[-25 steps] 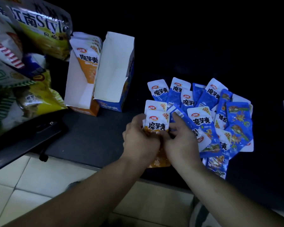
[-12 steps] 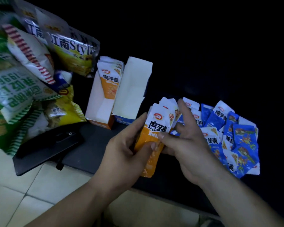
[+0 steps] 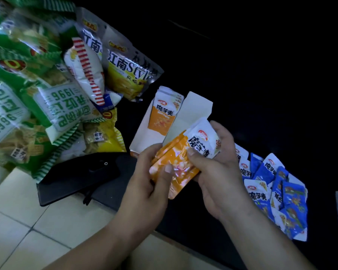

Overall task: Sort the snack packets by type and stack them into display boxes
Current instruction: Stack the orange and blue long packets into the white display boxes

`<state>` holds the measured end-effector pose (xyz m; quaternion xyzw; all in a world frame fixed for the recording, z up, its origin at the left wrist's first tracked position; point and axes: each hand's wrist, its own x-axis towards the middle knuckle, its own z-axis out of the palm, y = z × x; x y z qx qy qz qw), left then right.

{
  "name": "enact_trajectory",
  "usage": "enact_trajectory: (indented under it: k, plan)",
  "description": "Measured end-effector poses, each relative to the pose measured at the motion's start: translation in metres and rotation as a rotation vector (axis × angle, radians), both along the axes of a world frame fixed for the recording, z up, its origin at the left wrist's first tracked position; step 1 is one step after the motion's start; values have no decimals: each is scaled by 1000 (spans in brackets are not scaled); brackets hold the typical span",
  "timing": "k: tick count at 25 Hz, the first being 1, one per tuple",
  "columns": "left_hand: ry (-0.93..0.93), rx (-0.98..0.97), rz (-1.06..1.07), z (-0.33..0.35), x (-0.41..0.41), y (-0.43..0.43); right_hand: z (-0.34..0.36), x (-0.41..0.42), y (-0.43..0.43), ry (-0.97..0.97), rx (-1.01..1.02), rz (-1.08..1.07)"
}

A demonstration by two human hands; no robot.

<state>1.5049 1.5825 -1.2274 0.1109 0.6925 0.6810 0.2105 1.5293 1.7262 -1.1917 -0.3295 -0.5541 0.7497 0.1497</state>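
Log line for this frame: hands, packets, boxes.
left hand grips orange foil snack packet bundle | right hand pinches bundle's white top | open white cardboard display box holds orange packets | blue foil packets loose on black counter

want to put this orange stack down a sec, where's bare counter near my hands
Bare counter lies nearest you, between the black case and the blue packets; a dark strip runs right of that pile. The left is crowded with big snack bags.

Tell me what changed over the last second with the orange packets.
The left hand and right hand gripped the orange packets as a bundle and lifted them off the table toward the open boxes. The blue packets stayed spread on the table.
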Motion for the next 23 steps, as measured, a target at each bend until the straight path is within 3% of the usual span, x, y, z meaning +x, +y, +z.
enact_trajectory:
  k: [3, 8, 12, 17, 20, 23]
  plan:
    - [30, 20, 20, -1, -13, -6, 0, -5, -9, -23, -29, 17]
    - [-6, -4, -24, -5, -3, -1, -2, -16, -13, -52, 150, -54]
    - [-24, -13, -39, -17, -2, -2, -9, -19, -18, -70, 111, -37]
    - [-25, -9, -31, -13, -22, -9, -1, -14, 12, -54, 113, 191]
    - [110, -11, -70, -4, -45, -6, 14, -31, 23, -17, 300, 236]
    - [508, -276, 115, -20, -85, -11, 31, -70, 22, 103, 547, 212]
